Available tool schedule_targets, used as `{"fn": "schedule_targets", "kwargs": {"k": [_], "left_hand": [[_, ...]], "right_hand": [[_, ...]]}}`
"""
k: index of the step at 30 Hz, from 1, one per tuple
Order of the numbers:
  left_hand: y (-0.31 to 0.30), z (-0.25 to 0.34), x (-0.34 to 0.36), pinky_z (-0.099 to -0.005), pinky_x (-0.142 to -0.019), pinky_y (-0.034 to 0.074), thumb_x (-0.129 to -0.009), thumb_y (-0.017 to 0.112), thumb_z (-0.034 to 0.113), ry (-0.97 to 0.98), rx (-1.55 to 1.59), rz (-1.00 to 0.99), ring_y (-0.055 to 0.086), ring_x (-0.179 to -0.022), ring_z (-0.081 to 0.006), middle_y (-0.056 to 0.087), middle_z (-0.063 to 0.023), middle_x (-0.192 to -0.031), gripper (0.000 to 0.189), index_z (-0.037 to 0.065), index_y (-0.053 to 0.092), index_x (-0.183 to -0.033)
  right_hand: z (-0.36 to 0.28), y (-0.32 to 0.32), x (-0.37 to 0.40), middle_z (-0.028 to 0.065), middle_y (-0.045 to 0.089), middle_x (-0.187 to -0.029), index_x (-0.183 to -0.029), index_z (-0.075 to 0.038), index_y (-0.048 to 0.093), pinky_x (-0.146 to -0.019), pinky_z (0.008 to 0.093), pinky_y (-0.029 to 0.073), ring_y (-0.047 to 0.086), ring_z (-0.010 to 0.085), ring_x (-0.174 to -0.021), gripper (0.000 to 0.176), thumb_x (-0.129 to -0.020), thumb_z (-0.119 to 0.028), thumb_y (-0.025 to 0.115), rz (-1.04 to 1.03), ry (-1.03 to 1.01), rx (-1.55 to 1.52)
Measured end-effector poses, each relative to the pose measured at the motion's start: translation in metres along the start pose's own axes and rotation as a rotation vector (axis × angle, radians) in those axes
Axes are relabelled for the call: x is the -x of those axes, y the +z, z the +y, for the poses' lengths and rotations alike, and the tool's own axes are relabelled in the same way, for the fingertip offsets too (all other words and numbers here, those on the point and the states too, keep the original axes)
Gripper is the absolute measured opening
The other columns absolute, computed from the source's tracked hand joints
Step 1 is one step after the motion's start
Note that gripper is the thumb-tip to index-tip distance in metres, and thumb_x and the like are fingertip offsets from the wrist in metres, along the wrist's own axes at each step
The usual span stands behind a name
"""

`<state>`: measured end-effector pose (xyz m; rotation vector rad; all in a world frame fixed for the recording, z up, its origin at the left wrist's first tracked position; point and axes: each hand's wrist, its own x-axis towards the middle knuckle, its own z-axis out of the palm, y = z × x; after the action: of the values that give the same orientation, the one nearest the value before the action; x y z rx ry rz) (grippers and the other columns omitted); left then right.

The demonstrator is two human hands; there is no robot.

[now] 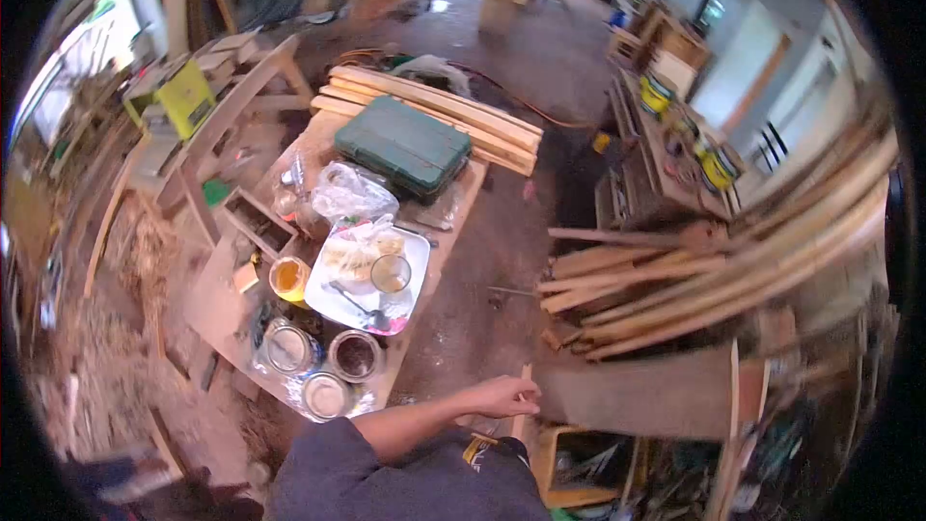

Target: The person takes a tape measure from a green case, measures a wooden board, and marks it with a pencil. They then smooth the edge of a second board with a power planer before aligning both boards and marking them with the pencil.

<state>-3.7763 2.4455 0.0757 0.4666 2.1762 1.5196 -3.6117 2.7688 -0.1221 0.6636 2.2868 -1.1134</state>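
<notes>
My left hand (506,397) reaches across the front of my dark shirt, its fingers curled. They overlap a narrow pale wooden strip (526,373) at the left side of a brown board (632,396); I cannot tell what the fingers hold. My right hand is out of sight. Left of the hand, a low worktable (217,304) bears a white tray (417,275) with a drinking glass (391,274), a spoon (362,304) and food. Beside the tray stand a jar of dark contents (356,356), a yellow-rimmed tub (289,278) and tins.
A green case (400,143) and a clear plastic bag (352,195) lie on the worktable, with planks (434,106) behind. Long timber (733,294) is stacked on my right, above a shelf of tools (588,468). Wood shavings (135,251) cover the floor at left.
</notes>
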Motion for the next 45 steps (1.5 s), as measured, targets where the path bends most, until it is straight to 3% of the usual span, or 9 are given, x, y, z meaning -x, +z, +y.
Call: {"fn": "schedule_targets", "kwargs": {"k": [9, 15, 20, 23, 26, 29, 32, 36, 45], "left_hand": [[-0.074, 0.001, -0.074, -0.0444, -0.09, 0.048, -0.087, 0.064, 0.041, -0.139, -0.069, 0.407, 0.058, -0.11, -0.0376, 0.06, -0.0185, -0.119, 0.054, 0.003, 0.055, -0.124], [-0.161, -0.053, -0.15, -0.0414, -0.098, 0.044, -0.084, 0.068, 0.037, -0.154, -0.096, 0.917, 0.054, -0.115, -0.0377, 0.052, -0.0212, -0.129, 0.053, 0.002, 0.057, -0.122], [-0.288, -0.052, -0.176, -0.057, -0.108, 0.027, -0.078, 0.071, 0.045, -0.358, -0.458, 1.091, 0.038, -0.132, -0.0427, 0.036, -0.0264, -0.143, 0.064, 0.007, 0.057, -0.128], [-0.361, 0.016, -0.105, -0.0752, -0.103, 0.011, -0.074, 0.067, 0.055, -0.662, -0.437, 1.677, 0.022, -0.141, -0.043, 0.031, -0.0271, -0.146, 0.075, 0.01, 0.053, -0.132], [-0.365, -0.061, 0.004, -0.0705, -0.109, 0.003, -0.083, 0.057, 0.066, -1.578, -0.801, 2.037, 0.001, -0.146, -0.0475, 0.001, -0.0264, -0.159, 0.097, 0.009, 0.021, -0.153], [-0.363, -0.041, 0.064, -0.0661, -0.111, 0.018, -0.085, 0.067, 0.046, -1.644, -0.497, 2.355, 0.017, -0.144, -0.0468, 0.017, -0.0287, -0.156, 0.082, 0.004, 0.033, -0.148], [-0.369, -0.051, 0.003, -0.0547, -0.112, 0.027, -0.082, 0.071, 0.039, -0.95, -0.287, 1.983, 0.033, -0.139, -0.0425, 0.035, -0.0285, -0.148, 0.075, 0.005, 0.042, -0.142], [-0.387, -0.051, -0.135, -0.0462, -0.114, 0.029, -0.078, 0.074, 0.043, -1.122, -0.442, 1.283, 0.033, -0.138, -0.044, 0.027, -0.0306, -0.151, 0.095, -0.001, 0.027, -0.148], [-0.426, -0.09, -0.18, -0.0396, -0.109, 0.035, -0.079, 0.077, 0.037, -0.995, 0.406, 1.917, 0.044, -0.132, -0.0377, 0.044, -0.032, -0.139, 0.102, -0.003, 0.015, -0.15]], "right_hand": [[-0.282, -0.248, -0.328, 0.0058, 0.062, -0.078, -0.103, 0.001, 0.061, -0.064, 0.0305, 0.046, 0.055, 0.0143, -0.069, 0.026, -0.095, -0.023, 0.059, 0.088, -0.545, 0.247], [-0.541, -0.174, -0.327, 0.0099, 0.064, -0.095, -0.113, 0.005, 0.059, -0.077, 0.027, 0.048, 0.06, 0.0142, -0.088, 0.031, -0.097, -0.021, 0.058, -0.105, -0.687, -0.282], [-0.652, -0.071, -0.341, 0.0119, 0.067, -0.098, -0.112, 0.004, 0.063, -0.078, 0.028, 0.05, 0.063, 0.0158, -0.088, 0.029, -0.095, -0.018, 0.06, -0.386, -0.855, 0.116], [-0.704, -0.018, -0.347, 0.0099, 0.068, -0.097, -0.112, 0.003, 0.063, -0.077, 0.027, 0.05, 0.063, 0.0146, -0.084, 0.027, -0.095, -0.018, 0.06, -0.556, -0.841, 0.058], [-0.746, 0.027, -0.366, 0.0079, 0.068, -0.092, -0.112, 0.002, 0.064, -0.072, 0.0235, 0.049, 0.062, 0.0115, -0.079, 0.026, -0.095, -0.017, 0.061, -0.694, -0.827, 0.045], [-0.793, 0.073, -0.36, 0.0077, 0.067, -0.092, -0.114, 0.002, 0.063, -0.072, 0.0236, 0.049, 0.062, 0.012, -0.08, 0.028, -0.094, -0.018, 0.062, -0.745, -0.791, 0.171], [-0.831, 0.142, -0.395, 0.0106, 0.067, -0.1, -0.121, 0.003, 0.059, -0.073, 0.0256, 0.05, 0.063, 0.0142, -0.085, 0.036, -0.093, -0.02, 0.062, -0.787, -0.914, 0.192], [-0.888, 0.186, -0.355, 0.0205, 0.068, -0.104, -0.122, 0.009, 0.056, -0.084, 0.0329, 0.05, 0.065, 0.0235, -0.096, 0.05, -0.087, -0.025, 0.066, -0.784, -0.934, 0.2], [-0.89, 0.2, -0.363, 0.0278, 0.057, -0.12, -0.129, 0.008, 0.049, -0.101, 0.0449, 0.041, 0.053, 0.0418, -0.114, 0.062, -0.081, -0.026, 0.07, -0.958, -1.224, 0.289]]}}
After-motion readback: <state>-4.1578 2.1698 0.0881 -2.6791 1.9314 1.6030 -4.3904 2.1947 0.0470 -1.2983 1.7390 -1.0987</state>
